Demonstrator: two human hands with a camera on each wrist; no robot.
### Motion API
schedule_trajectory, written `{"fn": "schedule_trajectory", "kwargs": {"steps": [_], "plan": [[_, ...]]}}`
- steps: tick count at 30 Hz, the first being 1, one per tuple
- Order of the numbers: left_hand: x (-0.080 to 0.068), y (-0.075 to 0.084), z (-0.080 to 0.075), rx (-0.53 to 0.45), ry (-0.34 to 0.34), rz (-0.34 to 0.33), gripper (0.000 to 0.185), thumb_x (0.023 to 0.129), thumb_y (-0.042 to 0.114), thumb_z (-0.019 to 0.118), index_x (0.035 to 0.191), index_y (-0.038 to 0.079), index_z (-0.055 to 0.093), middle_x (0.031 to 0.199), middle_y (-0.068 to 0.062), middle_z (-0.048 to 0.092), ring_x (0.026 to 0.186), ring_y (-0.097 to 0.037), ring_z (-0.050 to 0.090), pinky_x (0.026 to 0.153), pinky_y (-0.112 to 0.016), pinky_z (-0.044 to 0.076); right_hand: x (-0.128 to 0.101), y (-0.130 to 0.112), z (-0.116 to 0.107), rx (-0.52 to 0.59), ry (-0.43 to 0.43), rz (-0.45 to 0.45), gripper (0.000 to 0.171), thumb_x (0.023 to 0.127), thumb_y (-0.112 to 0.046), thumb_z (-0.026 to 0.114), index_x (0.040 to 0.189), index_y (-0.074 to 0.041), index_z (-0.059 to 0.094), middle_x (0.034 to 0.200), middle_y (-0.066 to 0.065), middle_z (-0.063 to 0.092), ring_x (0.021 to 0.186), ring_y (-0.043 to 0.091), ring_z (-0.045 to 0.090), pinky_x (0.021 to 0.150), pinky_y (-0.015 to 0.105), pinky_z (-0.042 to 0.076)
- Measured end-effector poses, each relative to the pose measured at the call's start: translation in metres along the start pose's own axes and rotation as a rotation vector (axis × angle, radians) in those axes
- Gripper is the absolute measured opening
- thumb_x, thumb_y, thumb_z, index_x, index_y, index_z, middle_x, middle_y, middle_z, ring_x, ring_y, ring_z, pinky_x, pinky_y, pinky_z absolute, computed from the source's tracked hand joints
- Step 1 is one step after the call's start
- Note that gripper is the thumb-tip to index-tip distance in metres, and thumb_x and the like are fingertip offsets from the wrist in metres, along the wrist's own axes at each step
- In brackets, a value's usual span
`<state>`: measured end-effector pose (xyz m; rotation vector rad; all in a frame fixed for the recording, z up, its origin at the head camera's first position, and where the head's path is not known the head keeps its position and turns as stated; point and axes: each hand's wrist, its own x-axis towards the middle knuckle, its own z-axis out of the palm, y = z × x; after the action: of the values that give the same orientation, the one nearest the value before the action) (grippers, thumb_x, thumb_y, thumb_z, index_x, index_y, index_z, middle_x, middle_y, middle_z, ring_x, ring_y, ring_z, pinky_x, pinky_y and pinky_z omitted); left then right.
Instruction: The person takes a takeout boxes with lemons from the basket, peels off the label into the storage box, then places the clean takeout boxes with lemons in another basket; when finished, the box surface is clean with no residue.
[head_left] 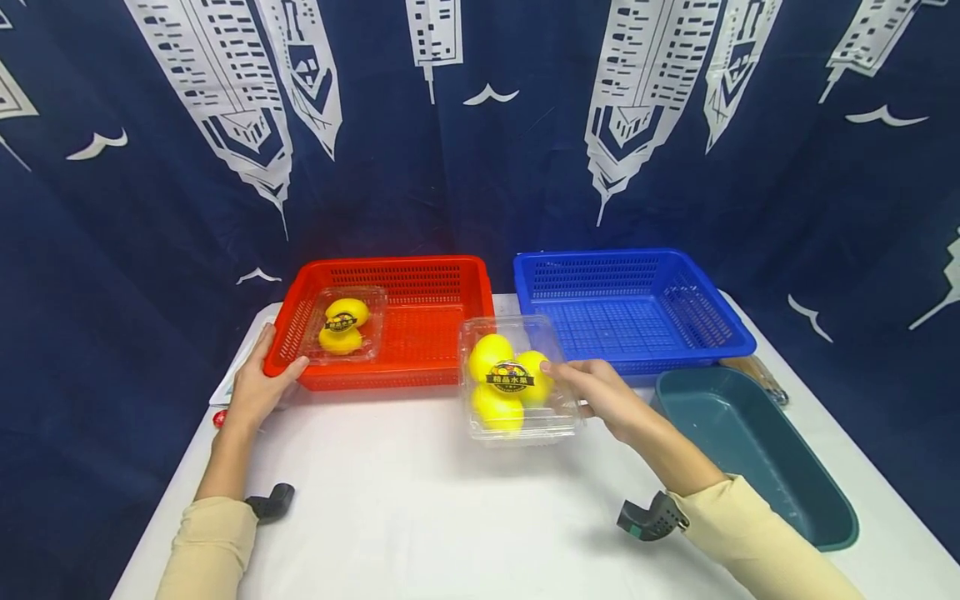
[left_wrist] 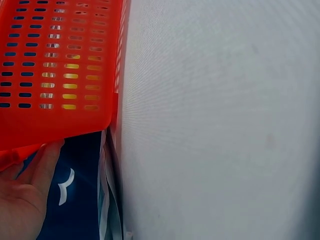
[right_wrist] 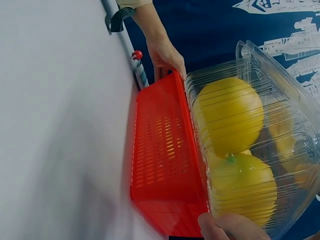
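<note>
Lemons in a clear box (head_left: 517,379) sit mid-bench by the red basket (head_left: 420,333); your right hand (head_left: 600,392) holds the box's right side, your left hand (head_left: 258,383) holds the basket's left corner.

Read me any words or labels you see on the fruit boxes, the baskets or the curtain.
"精品水果": black oval sticker on the lid of the clear lemon box held by the right hand.
Sticker on the lemon box in the red basket: same design, too small to read.
Red basket, blue basket, curtain: no text.
</note>
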<state>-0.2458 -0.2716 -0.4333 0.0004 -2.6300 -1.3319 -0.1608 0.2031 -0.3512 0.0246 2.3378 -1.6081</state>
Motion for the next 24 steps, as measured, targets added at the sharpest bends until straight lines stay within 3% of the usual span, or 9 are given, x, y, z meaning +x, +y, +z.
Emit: {"fn": "schedule_trajectory", "kwargs": {"steps": [14,24], "plan": [[0.002,-0.001,-0.002,0.007,-0.002,0.007,0.090,0.091,0.042,0.063,0.157,0.011,0.011,0.164,-0.011,0.012,0.149,-0.040,0.018,0.117,-0.061,0.023,-0.023,0.026,0.003,0.087,-0.016,-0.050,0.052,0.095,-0.033,0.056,0.120,0.013,0.056,0.113,0.019,0.065,0.088,0.015,0.067,0.081,0.033,0.060],[-0.001,-0.001,-0.001,0.019,-0.008,-0.011,0.090,0.091,0.043,0.062,0.157,0.011,0.010,0.164,-0.011,0.012,0.149,-0.041,0.019,0.116,-0.062,0.025,-0.030,0.051,0.010,0.104,-0.039,-0.033,0.057,0.096,-0.036,0.054,0.123,0.014,0.053,0.108,0.014,0.067,0.091,0.017,0.066,0.081,0.032,0.058]]}}
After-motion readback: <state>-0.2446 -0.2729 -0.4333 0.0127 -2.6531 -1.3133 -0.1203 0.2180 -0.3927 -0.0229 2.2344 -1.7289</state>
